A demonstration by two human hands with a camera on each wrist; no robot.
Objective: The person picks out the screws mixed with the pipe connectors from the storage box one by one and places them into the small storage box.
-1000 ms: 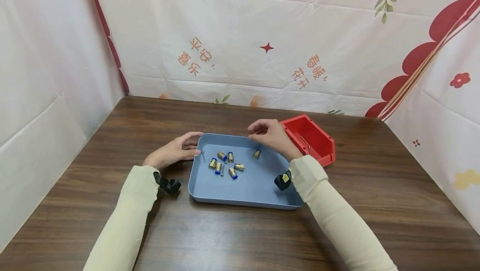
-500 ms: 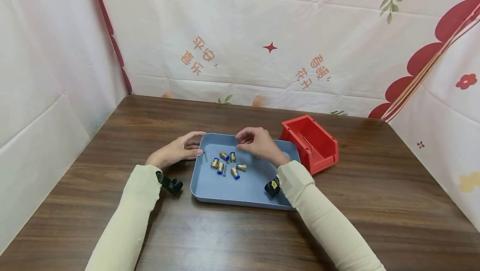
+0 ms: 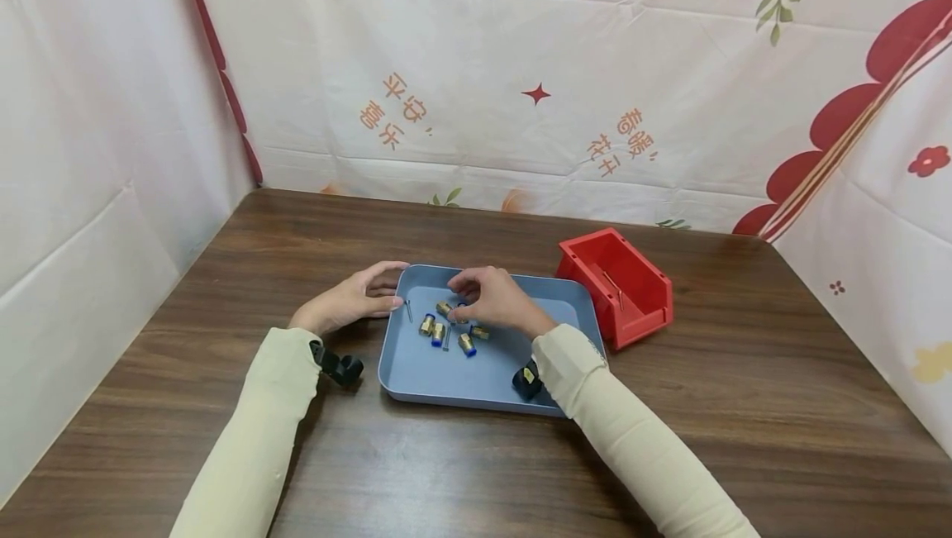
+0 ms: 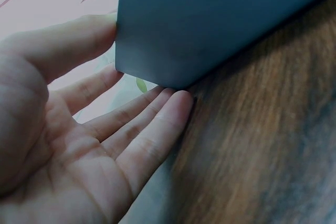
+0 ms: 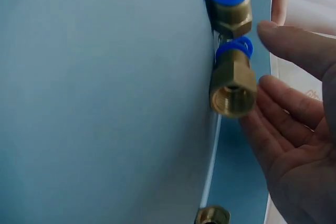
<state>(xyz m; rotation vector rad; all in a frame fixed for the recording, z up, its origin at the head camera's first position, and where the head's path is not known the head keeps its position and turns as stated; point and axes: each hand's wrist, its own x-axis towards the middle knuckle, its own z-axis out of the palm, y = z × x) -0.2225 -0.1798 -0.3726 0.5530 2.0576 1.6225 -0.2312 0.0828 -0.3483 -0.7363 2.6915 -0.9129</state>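
A shallow blue-grey tray holds several brass push-in fittings with blue collars, such as one fitting, and a few thin metal pins. My left hand rests at the tray's far left corner, thumb at the rim. In the left wrist view its fingers extend to the outside of the tray wall. Over the fittings is my right hand, its thumb and fingers spread apart. In the right wrist view the nearest fitting appears beside those fingers, with another fitting behind it. The right hand partly hides the fittings in the head view.
A red open-front bin stands at the tray's right, with a thin brass-coloured rod inside. All of it is on a dark wooden table. A printed white cloth hangs behind the table.
My right hand has moved left and nearer from beside the red bin, now covering part of the group of fittings. The left hand stays at the tray corner. The head view has shifted slightly.
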